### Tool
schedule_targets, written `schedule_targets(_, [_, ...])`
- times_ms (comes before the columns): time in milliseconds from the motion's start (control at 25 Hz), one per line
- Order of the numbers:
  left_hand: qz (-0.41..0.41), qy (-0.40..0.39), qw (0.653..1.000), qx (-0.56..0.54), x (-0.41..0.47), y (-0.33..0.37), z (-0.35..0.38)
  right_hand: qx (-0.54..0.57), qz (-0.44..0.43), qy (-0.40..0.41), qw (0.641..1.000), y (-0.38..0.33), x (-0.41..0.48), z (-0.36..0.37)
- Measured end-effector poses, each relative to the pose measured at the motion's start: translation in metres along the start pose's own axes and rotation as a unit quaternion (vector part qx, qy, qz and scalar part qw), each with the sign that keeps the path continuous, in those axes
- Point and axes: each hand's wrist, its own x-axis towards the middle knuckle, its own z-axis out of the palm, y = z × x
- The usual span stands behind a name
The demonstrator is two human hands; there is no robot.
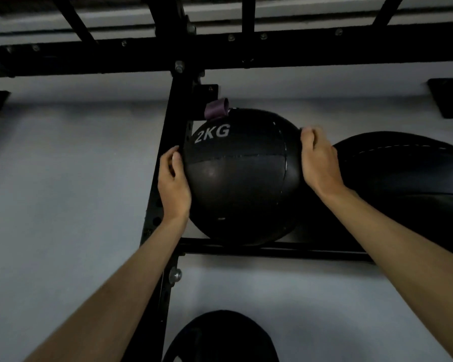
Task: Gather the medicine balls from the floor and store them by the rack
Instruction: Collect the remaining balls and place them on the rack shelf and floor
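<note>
A black medicine ball marked "2KG" (242, 178) rests on the black rack's horizontal rail (311, 250), against the upright post (165, 165). My left hand (173, 182) presses its left side and my right hand (318, 160) cups its upper right side, so both hands hold it. A second, larger black medicine ball (403, 186) sits on the same rail just to the right, touching the first. A third black ball (220, 338) shows at the bottom edge, lower down.
A purple strap loop (216, 108) hangs from a bracket just above the 2KG ball. A black crossbeam (246, 52) spans overhead. Black wall brackets (449, 96) flank the pale wall (63, 178) behind the rack.
</note>
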Motion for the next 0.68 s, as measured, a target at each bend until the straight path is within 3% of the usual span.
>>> schedule_targets(80, [0.096,0.023,0.993,0.057,0.003,0.003,0.001,-0.03,-0.015,0.022,0.999,0.002,0.011,0.008])
schedule_targets(200, [0.168,-0.128,0.965,0.159,-0.029,-0.003,0.007,-0.052,-0.003,0.044,0.998,0.007,0.022,0.016])
schedule_targets(280, [0.166,-0.184,0.949,0.194,-0.035,-0.005,0.006,-0.034,0.002,0.053,0.998,0.01,0.02,0.02])
schedule_targets(360, [0.13,-0.194,0.952,0.198,-0.02,-0.01,0.005,-0.037,-0.072,0.048,0.996,0.021,0.002,0.028])
schedule_targets(480, [0.024,-0.203,0.959,0.199,-0.001,-0.032,0.006,-0.133,-0.178,-0.031,0.974,0.053,-0.044,0.051])
schedule_targets(680, [0.009,-0.248,0.937,0.244,-0.012,-0.054,-0.001,-0.193,-0.135,-0.091,0.968,0.068,-0.063,0.062])
